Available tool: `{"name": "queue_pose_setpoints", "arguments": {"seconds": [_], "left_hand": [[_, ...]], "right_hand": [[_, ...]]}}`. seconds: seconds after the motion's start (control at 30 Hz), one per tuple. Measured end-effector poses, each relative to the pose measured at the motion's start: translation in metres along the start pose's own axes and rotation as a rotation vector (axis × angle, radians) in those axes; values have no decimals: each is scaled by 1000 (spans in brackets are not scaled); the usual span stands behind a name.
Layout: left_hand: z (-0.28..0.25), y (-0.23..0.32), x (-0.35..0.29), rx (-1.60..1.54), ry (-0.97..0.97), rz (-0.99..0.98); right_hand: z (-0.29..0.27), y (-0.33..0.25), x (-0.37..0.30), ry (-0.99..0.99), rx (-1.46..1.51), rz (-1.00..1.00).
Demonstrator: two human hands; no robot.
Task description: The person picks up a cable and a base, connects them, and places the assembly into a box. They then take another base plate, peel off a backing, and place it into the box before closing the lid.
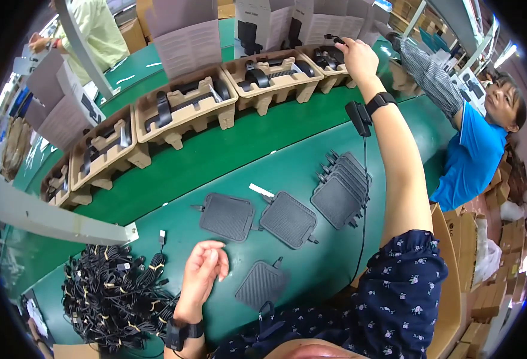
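Note:
My right hand (360, 58) reaches out over the farthest-right moulded cardboard tray (346, 70). Its fingers close on a small black part (334, 39) whose kind I cannot make out. Black pieces lie in the tray beneath it. My left hand (206, 269) hovers over the near side of the green table, fingers loosely curled and nothing visible in them. Right of it lies a dark grey rectangular panel (262, 283); beyond are another grey panel (227, 216) and a third panel (288, 219). A row of overlapping grey panels (339, 197) lies farther right.
A heap of bundled black cables (117, 296) lies at the left. More cardboard trays (185, 110) holding black parts line the green belt, with printed cartons behind. A metal post (54, 215) crosses the left side. A co-worker in blue (470, 155) is at the right.

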State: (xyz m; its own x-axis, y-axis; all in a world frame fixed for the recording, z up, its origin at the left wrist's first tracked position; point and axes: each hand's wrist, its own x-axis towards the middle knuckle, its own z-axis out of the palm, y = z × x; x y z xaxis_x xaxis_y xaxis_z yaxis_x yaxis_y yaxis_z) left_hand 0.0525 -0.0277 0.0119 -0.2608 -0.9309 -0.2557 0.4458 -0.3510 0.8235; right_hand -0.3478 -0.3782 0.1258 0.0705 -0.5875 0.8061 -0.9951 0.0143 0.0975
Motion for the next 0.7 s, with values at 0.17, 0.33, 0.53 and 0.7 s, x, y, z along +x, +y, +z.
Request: {"name": "queue_pose_setpoints", "arguments": {"seconds": [0.17, 0.33, 0.53, 0.7], "left_hand": [[-4, 1, 1, -45, 0, -4], [1, 6, -2, -51, 40, -30], [0, 7, -3, -70, 71, -52], [3, 8, 2, -64, 120, -67]], "right_hand": [[34, 1, 9, -254, -63, -140], [49, -1, 33, -451, -102, -301], [102, -18, 33, -536, -43, -353], [159, -17, 10, -299, 282, 79]]}}
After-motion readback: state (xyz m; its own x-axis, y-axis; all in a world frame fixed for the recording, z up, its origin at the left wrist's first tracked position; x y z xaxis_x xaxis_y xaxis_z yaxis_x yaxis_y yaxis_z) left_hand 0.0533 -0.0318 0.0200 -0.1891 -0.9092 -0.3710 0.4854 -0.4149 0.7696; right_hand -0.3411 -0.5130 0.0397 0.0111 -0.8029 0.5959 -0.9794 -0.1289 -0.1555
